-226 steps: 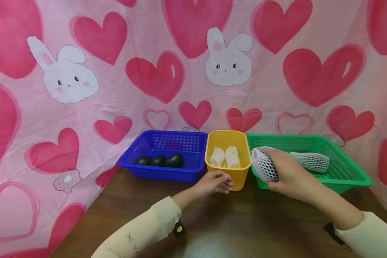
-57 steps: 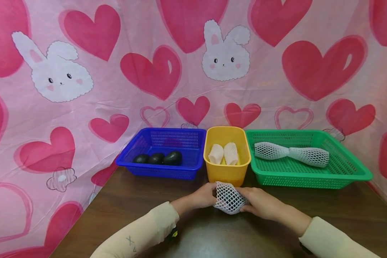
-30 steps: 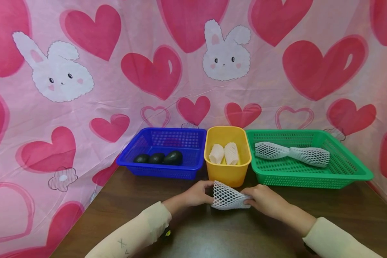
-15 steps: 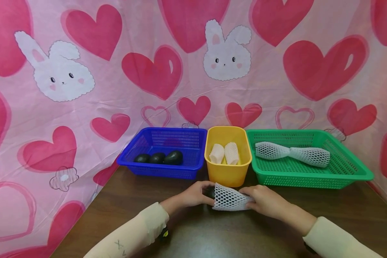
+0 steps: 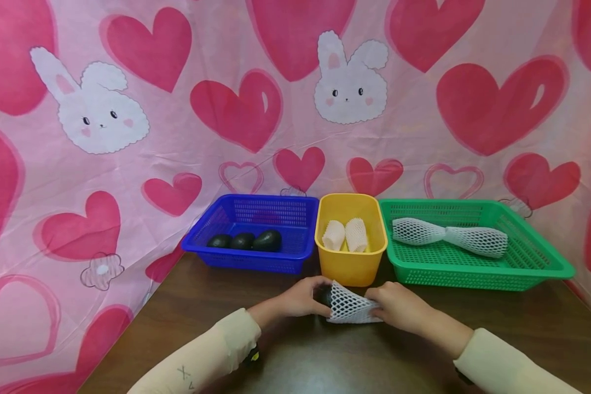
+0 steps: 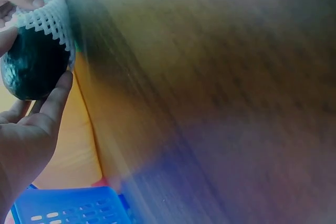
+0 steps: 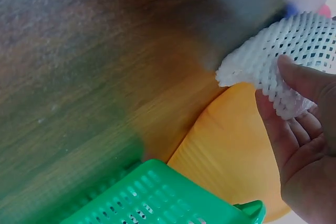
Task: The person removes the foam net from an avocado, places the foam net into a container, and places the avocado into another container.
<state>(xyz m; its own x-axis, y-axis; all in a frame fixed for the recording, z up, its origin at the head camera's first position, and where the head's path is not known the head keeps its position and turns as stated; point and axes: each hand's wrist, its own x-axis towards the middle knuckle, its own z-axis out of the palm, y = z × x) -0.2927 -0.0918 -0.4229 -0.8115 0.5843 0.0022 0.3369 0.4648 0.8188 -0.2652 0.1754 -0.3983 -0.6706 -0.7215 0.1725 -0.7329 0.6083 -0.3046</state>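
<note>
A dark green, glossy, egg-shaped fruit (image 6: 34,69) sits in front of the yellow bin, one end inside a white foam mesh sleeve (image 5: 351,307). A second ago the head view showed almost none of it; now a dark part bulges from the sleeve's mouth, which suggests that fruit and sleeve are being parted but are not yet separate. The left hand (image 5: 300,298) has its fingers curved round the fruit's bare part; the right hand (image 5: 405,307) pinches the sleeve's narrow end between thumb and fingers.

The left wrist view reveals what the head view mostly hides: much of the fruit is bare, with the zigzag mesh edge around its far end. The right wrist view shows the crumpled tail under the thumb, but no bare fruit.

Only the head view shows what the containers hold: two cream foam sleeves in the yellow plastic bin (image 5: 349,268), three dark fruits in the blue plastic basket (image 5: 256,261), and two mesh-wrapped pieces in the green plastic basket (image 5: 458,279), all on the brown wooden surface (image 5: 325,361)
</note>
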